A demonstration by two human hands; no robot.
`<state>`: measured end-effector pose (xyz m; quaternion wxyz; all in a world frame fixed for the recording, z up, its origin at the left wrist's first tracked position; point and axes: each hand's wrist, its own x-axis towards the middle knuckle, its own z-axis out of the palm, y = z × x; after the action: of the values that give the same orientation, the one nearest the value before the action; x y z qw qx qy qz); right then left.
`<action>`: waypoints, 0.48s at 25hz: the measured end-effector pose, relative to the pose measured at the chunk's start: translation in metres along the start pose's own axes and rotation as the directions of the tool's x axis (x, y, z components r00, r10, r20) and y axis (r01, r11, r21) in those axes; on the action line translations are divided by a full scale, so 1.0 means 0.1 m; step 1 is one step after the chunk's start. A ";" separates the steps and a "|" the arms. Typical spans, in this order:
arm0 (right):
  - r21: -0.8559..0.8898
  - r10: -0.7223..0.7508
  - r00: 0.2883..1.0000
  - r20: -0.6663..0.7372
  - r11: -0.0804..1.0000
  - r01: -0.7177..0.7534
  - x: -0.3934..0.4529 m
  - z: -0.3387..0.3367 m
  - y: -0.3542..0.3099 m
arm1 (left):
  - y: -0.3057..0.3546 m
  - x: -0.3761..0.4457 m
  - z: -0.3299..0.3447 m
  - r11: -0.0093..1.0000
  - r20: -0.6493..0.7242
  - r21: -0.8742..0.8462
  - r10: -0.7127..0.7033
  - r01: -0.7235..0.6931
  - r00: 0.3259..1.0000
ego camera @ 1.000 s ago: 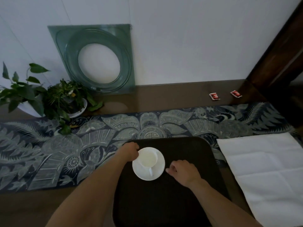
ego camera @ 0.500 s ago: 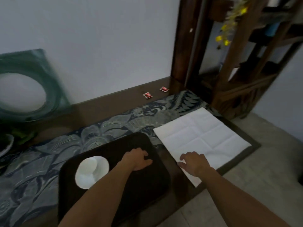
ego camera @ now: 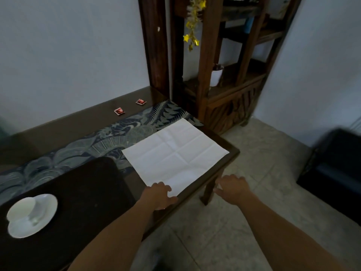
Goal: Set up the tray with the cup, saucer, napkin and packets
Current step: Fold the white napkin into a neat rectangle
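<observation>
A white cup (ego camera: 21, 211) stands on a white saucer (ego camera: 42, 218) at the left end of the dark tray (ego camera: 88, 192). Right of the tray, a white napkin (ego camera: 175, 153) lies unfolded on the table. My left hand (ego camera: 159, 195) rests on the napkin's near corner with fingers bent and apart. Past the table's edge, my right hand (ego camera: 232, 187) hovers over the floor, fingers spread and holding nothing. Two red packets (ego camera: 119, 111) (ego camera: 141, 102) lie near the wall behind the napkin.
A patterned blue runner (ego camera: 78, 151) crosses the dark wooden table (ego camera: 224, 163). A wooden shelf unit (ego camera: 224, 55) with a white pot (ego camera: 216, 77) stands beyond the table's right end. A dark blurred object (ego camera: 336, 173) sits on the tiled floor at right.
The view has swung right. My left hand left the saucer, crossed the tray and reached the napkin's near corner. My right hand moved from the tray, over the napkin, past the table edge.
</observation>
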<state>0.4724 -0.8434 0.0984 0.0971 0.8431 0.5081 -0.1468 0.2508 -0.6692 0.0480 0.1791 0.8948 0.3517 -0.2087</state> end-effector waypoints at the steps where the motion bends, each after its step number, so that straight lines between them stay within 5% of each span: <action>1: 0.003 -0.009 1.000 -0.007 1.000 0.009 0.04 0.02 0.06 | 0.04 0.05 0.01 1.000 -0.009 0.010 -0.003 0.003 1.000; 12: -0.039 -0.238 0.970 0.040 0.970 0.240 1.16 0.06 0.34 | 0.07 0.49 0.36 0.990 -0.160 -0.102 -0.115 0.100 0.980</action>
<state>0.5526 -0.7651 0.0529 0.1057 0.7708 0.6072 -0.1612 0.2795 -0.6641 -0.0055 0.1794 0.8793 0.4226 -0.1265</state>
